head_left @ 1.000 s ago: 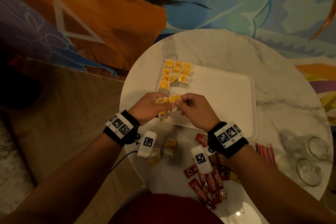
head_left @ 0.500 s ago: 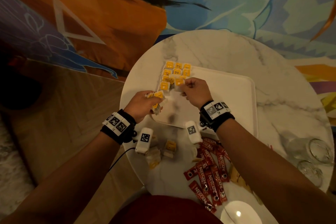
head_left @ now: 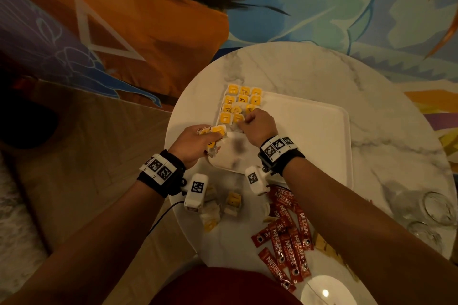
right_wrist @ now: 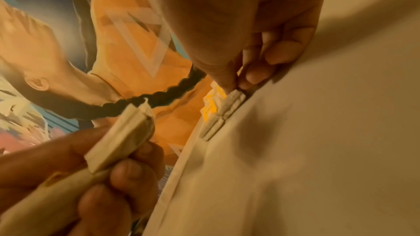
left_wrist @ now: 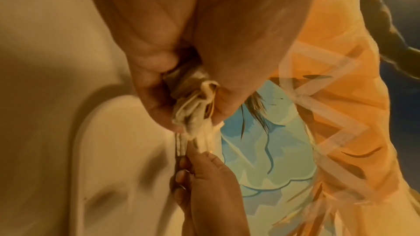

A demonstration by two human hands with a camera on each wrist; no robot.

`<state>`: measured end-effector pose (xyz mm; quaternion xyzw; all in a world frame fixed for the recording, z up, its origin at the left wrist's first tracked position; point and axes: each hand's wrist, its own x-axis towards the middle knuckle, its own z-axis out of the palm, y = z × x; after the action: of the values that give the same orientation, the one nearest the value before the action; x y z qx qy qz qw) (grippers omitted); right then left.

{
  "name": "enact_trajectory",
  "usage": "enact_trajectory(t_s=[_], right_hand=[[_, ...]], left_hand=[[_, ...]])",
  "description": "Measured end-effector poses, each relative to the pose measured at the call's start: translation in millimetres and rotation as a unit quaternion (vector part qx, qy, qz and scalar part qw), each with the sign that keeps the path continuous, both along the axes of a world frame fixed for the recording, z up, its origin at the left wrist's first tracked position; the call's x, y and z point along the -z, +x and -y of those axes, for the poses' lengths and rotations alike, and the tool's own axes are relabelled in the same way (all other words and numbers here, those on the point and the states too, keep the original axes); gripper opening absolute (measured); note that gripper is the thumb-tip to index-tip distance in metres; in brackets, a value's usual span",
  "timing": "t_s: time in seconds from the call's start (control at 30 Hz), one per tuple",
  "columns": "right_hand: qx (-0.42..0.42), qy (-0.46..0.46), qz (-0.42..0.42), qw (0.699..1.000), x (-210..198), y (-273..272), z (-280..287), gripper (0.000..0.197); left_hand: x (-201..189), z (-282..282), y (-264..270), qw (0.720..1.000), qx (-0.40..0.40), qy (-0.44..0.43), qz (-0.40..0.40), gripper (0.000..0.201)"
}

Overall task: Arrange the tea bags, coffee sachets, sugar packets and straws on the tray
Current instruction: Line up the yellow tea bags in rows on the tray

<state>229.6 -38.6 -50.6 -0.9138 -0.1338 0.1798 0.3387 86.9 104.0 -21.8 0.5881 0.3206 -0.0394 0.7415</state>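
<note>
A tea bag point(right_wrist: 229, 107) is pinched between the thumb and fingertips point(right_wrist: 254, 76) of the right hand point(head_left: 257, 126) and pressed onto the white tray point(head_left: 322, 141), at the near end of the yellow-tagged rows point(head_left: 243, 100). Just beside it, a bunch of tea bags point(head_left: 214, 132) is gripped in the curled left hand point(head_left: 192, 142). Coffee sachets point(head_left: 287, 238) lie on the marble table point(head_left: 371, 86), well behind both wrists.

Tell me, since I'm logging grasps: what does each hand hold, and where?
Left hand grips a bunch of tea bags around their middles; right hand pinches one tea bag by its top edge.
</note>
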Motion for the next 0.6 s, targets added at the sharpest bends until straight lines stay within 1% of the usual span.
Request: enact_trajectory(t_s=[0.07, 0.13, 0.17, 0.23, 0.3, 0.37, 0.43, 0.47, 0.53, 0.57, 0.6], right_hand=[[0.001, 0.026, 0.001, 1.000, -1.4, -3.0, 1.8, 0.017], [-0.025, 0.067, -0.006, 0.997, -5.9, -8.2, 3.7, 0.016], [-0.048, 0.092, -0.019, 0.994, -10.0, -11.7, 5.0, 0.017], [-0.096, 0.134, -0.063, 0.984, -20.8, -19.8, 8.6, 0.025], [-0.132, 0.156, -0.103, 0.974, -29.2, -26.7, 13.9, 0.032], [-0.155, 0.166, -0.108, 0.968, -32.3, -32.4, 19.4, 0.024], [-0.168, 0.179, -0.103, 0.964, -26.6, -36.1, 24.3, 0.012], [-0.167, 0.184, -0.107, 0.963, -22.6, -37.4, 26.5, 0.009], [-0.160, 0.190, -0.117, 0.962, -16.2, -41.1, 30.4, 0.017], [-0.157, 0.190, -0.119, 0.962, -14.8, -43.3, 32.0, 0.018], [-0.153, 0.191, -0.120, 0.962, -13.8, -44.9, 33.7, 0.014]], left_hand=[[-2.2, 0.7, -0.2, 1.000, 0.008, 0.020, -0.002, 0.009], [-3.6, 1.2, -0.2, 0.999, 0.018, 0.033, 0.003, 0.013], [-3.9, 1.4, -0.2, 0.999, 0.024, 0.039, 0.006, 0.015], [-3.8, 1.2, 0.3, 0.998, 0.030, 0.047, 0.011, 0.017], [-3.2, 1.5, 1.2, 0.998, 0.034, 0.052, 0.015, 0.014], [-2.7, 2.2, 2.0, 0.997, 0.041, 0.058, 0.023, 0.011], [-1.8, 3.5, 2.7, 0.996, 0.052, 0.072, 0.028, 0.010], [-0.9, 4.1, 3.1, 0.995, 0.056, 0.078, 0.030, 0.011], [0.2, 5.5, 3.6, 0.994, 0.063, 0.083, 0.033, 0.016], [0.7, 6.1, 3.9, 0.993, 0.068, 0.086, 0.037, 0.019], [1.3, 6.4, 4.1, 0.993, 0.074, 0.087, 0.042, 0.021]])
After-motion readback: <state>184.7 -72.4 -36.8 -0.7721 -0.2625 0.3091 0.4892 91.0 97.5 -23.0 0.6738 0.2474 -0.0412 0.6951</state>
